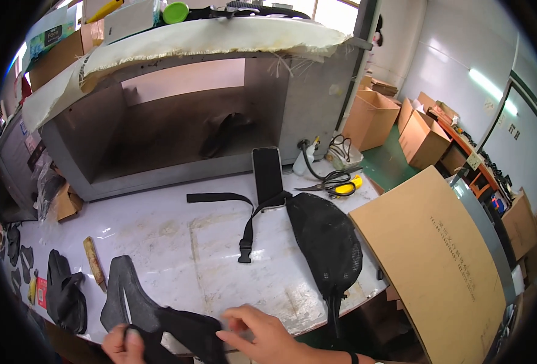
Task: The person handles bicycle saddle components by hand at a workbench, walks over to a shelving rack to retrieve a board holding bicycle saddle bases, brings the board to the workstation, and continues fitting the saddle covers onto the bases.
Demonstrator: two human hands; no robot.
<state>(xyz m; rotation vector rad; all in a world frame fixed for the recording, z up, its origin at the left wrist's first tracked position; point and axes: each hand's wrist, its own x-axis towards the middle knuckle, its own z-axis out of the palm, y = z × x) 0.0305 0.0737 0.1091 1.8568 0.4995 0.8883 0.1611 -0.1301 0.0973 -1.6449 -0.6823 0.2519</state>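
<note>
My left hand [124, 344], at the lower edge, is closed with thumb up on a flat dark shoe-upper-like piece [125, 279], grey at its far end, with a long slit. Its black strap-like part [189, 324] stretches right toward my right hand [259, 333]. That hand has thumb and fingers apart, the thumb tip at the black part's edge; whether it presses on it I cannot tell. Left of the piece lie a black sandal [65, 291] and a knife-like tool [94, 261] with a worn wooden handle.
A black mesh waist bag [326, 239] with a buckled strap [244, 242] lies right of centre. Behind are a phone [268, 173], scissors [332, 182] and a white bottle [305, 159]. A grey metal box [314, 97] holds a dark shoe-like item [220, 136]. A carton [432, 261] borders the right.
</note>
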